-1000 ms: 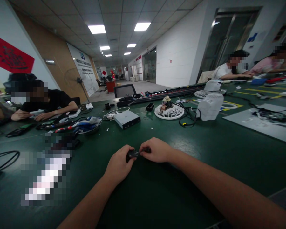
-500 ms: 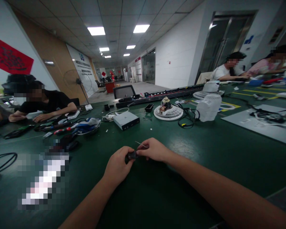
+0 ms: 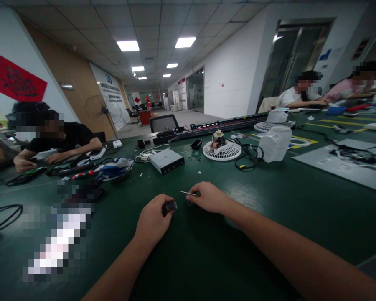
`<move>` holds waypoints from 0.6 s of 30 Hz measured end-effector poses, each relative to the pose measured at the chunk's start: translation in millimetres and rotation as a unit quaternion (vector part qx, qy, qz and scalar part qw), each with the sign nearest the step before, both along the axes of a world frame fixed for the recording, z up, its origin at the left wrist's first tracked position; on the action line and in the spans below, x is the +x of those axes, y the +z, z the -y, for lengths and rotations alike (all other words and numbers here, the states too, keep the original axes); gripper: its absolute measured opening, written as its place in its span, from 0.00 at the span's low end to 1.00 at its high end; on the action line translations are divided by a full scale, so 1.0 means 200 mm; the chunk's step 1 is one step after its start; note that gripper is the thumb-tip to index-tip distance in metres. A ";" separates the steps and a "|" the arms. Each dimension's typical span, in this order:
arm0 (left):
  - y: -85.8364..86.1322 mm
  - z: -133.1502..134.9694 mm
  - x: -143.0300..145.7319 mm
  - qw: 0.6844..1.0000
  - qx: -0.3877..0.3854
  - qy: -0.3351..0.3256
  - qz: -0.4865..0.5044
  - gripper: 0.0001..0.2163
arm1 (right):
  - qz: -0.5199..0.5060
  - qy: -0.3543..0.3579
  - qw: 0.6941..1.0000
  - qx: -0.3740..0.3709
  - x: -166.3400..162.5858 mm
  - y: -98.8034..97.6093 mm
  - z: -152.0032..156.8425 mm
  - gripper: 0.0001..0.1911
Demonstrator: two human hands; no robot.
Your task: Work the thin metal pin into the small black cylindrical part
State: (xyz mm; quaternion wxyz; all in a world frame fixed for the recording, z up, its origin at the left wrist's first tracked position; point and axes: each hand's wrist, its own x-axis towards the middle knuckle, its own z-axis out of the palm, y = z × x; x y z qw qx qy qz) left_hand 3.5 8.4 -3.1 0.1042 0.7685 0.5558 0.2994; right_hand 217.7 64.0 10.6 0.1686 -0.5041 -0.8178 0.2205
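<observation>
Apparently working on a small dark cylinder [image 3: 171, 205] with a thin metal tool [image 3: 188, 193], held apart on the near side of the silver drive [image 3: 166, 159]. Likely calls next for careful alignment. Gripping the cylinder in a curled left hand [image 3: 153, 214]; pinching the tool in closed fingertips of the right hand [image 3: 208, 198], rightward of the drive, with wrists angled inward.

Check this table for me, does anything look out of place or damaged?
Beyond the right hand, a white fan grille lies flat with what looks like its motor exposed, as if taken apart; damage I can't confirm. Small white scraps also litter the green tabletop.
</observation>
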 end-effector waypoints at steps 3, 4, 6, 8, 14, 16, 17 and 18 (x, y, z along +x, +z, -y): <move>0.00 0.00 0.00 1.000 -0.016 0.006 -0.001 0.07 | 0.012 0.016 1.000 -0.020 0.00 -0.01 0.00 0.11; 0.00 0.00 0.00 1.000 -0.024 0.010 0.000 0.07 | 0.016 0.020 0.999 -0.026 -0.01 -0.01 0.00 0.11; 0.00 0.00 0.01 0.999 -0.034 0.018 0.004 0.08 | 0.013 0.019 0.999 -0.029 -0.01 -0.01 0.01 0.10; 0.00 0.00 0.01 0.999 -0.039 0.020 0.008 0.08 | -0.007 0.015 1.000 -0.025 -0.01 0.00 0.01 0.10; 0.02 0.02 0.03 0.999 -0.035 -0.019 0.014 0.08 | -0.153 0.047 0.987 -0.023 -0.05 -0.02 0.03 0.08; 0.02 0.03 0.03 0.999 -0.032 -0.032 0.015 0.09 | -0.184 0.071 0.980 -0.012 -0.06 -0.03 0.04 0.07; 0.02 0.04 0.04 0.999 -0.031 -0.036 0.016 0.09 | -0.190 0.079 0.979 -0.002 -0.06 -0.03 0.05 0.07; 0.02 0.04 0.04 0.999 -0.031 -0.041 0.017 0.09 | -0.190 0.082 0.978 0.010 -0.07 -0.03 0.05 0.07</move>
